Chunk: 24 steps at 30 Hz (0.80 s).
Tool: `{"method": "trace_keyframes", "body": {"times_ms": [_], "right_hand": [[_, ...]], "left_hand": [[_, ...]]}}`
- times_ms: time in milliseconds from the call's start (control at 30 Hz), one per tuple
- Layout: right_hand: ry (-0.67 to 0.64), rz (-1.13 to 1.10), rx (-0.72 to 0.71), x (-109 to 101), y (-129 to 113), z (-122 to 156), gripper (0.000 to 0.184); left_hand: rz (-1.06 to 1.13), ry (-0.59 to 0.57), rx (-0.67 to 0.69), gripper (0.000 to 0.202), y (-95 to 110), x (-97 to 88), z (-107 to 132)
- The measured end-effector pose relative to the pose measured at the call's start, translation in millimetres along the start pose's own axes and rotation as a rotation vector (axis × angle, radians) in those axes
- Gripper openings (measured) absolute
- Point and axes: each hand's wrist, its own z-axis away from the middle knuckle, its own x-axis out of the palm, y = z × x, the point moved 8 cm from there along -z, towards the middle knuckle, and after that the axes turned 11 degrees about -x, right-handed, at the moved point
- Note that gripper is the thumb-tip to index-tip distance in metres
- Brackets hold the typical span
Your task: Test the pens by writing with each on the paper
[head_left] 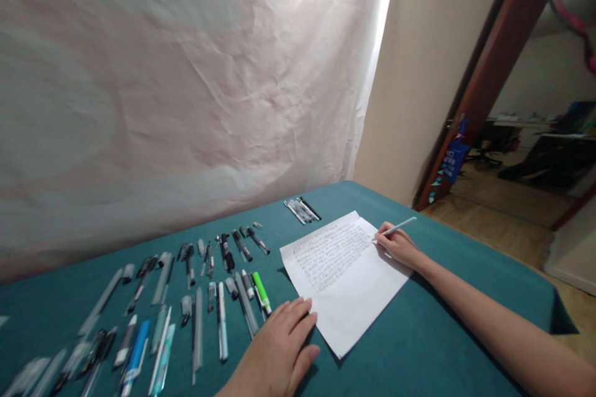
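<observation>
My right hand [399, 244] is closed around a white pen [399, 226], its tip on the right edge of a white sheet of paper [347, 285] covered with lines of handwriting. My left hand [278, 347] lies flat with fingers stretched out on the teal tablecloth [428, 335], its fingertips touching the sheet's near left edge. Just left of that hand lie a green pen [261, 292] and several other pens.
Several pens and caps are spread in rows across the left of the table, among them a blue pen [135, 358]. A small bundle of pens [302, 209] lies beyond the paper. A crumpled white backdrop [186, 87] hangs behind. An open doorway [526, 136] is at right.
</observation>
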Motion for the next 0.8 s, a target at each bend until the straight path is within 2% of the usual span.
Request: {"method": "trace_keyframes", "body": {"times_ms": [133, 500, 800], "right_hand": [[-0.018, 0.049, -0.061, 1, -5, -2, 0.012], [-0.031, 0.005, -0.038, 1, -7, 0, 0.012], [0.006, 0.063, -0.084, -3, -13, -1, 0.012]], "left_hand": [[-0.048, -0.003, 0.012, 0.04, 1, 0.2, 0], [-0.051, 0.053, 0.034, 0.039, 2, -2.0, 1], [-0.062, 0.004, 0.025, 0.041, 3, 2.2, 0]]}}
